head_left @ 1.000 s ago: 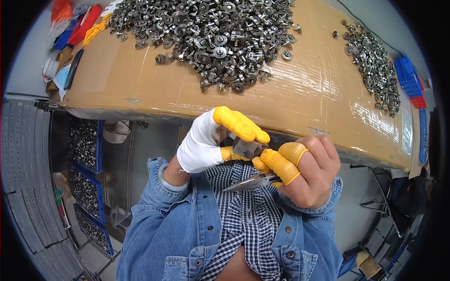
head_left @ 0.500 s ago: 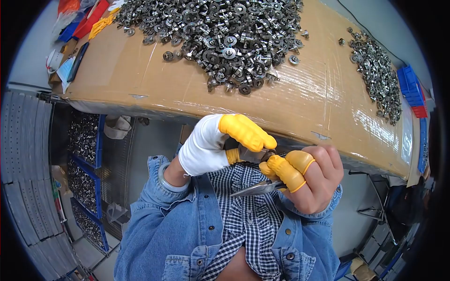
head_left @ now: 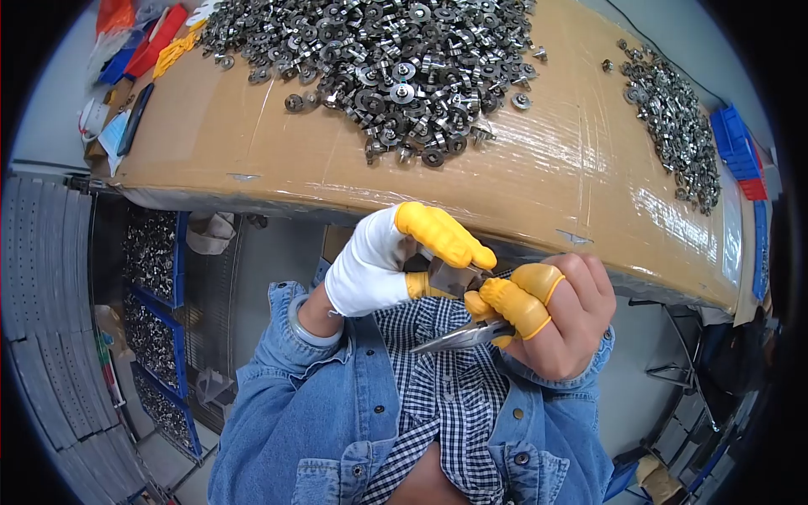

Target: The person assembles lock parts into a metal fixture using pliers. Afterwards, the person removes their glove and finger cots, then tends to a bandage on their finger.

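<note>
My left hand, in a white glove with yellow finger covers, is closed around a grey metal piece in front of my chest. Its fingers hide most of that piece. My right hand wears yellow covers on its thumb and some fingers. A pair of pliers is gripped in it, the jaws pointing left. The right thumb and fingertip meet at the end of the metal piece; whether a small part is pinched there I cannot tell.
A large pile of round metal parts lies on the cardboard-covered table. A smaller pile lies on the right, beside blue bins. Racked blue trays of parts stand at lower left.
Both hands stay nearly in place, the right fingers shifting slightly against the metal piece. The table view has slid a little up and to the left.
</note>
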{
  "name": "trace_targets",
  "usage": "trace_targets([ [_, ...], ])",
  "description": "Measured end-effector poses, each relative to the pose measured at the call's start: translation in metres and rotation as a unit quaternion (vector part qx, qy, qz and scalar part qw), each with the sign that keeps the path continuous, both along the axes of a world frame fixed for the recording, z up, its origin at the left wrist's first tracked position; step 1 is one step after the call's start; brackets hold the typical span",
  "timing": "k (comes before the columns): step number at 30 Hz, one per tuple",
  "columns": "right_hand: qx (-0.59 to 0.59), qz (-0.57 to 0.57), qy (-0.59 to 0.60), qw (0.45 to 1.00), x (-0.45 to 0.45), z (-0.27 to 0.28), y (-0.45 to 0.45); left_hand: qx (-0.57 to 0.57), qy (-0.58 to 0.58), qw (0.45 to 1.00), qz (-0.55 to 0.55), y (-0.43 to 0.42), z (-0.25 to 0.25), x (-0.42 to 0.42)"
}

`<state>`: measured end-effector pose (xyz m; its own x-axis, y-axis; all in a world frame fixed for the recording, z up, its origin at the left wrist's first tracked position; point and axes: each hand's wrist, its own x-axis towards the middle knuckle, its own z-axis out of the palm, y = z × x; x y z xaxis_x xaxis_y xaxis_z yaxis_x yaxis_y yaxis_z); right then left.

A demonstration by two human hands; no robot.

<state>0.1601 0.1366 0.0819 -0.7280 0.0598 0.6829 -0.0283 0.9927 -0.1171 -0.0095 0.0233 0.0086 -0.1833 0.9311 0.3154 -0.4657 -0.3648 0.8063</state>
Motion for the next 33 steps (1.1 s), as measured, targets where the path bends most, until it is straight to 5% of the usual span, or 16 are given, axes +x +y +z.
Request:
trace_targets([
  [3, -0.011, 0.006, -0.013, 1.000, 0.001, -0.004, 0.005, -0.017, -0.042, 0.999, -0.030, -0.001, -0.003, -0.001],
  [6, -0.144, 0.024, 0.012, 0.989, 0.009, -0.001, 0.016, -0.052, 0.020, 0.998, 0.018, 0.005, 0.007, -0.002],
  [9, -0.331, 0.355, 0.181, 0.855, 0.027, -0.036, 0.056, -0.153, 0.141, 0.966, 0.155, 0.010, 0.021, -0.001],
  [12, -0.462, 0.193, 0.251, 0.828, 0.016, -0.021, 0.025, -0.180, 0.173, 0.946, 0.205, 0.018, 0.024, 0.001],
  [15, -0.336, -0.055, -0.030, 0.940, -0.023, -0.009, 0.051, -0.148, 0.167, 0.946, 0.236, 0.016, 0.027, 0.009],
  [18, -0.174, -0.124, -0.093, 0.972, -0.024, -0.032, 0.078, -0.126, 0.194, 0.937, 0.260, 0.011, 0.025, 0.005],
  [21, -0.243, -0.162, -0.116, 0.949, -0.019, -0.022, 0.073, -0.131, 0.184, 0.941, 0.254, 0.006, 0.027, 0.007],
  [30, -0.540, 0.087, -0.015, 0.837, -0.025, -0.033, 0.048, -0.156, 0.181, 0.945, 0.225, 0.009, 0.016, 0.010],
  [33, -0.507, 0.088, -0.076, 0.854, -0.024, -0.037, 0.053, -0.180, 0.261, 0.928, 0.195, 0.012, 0.014, 0.006],
])
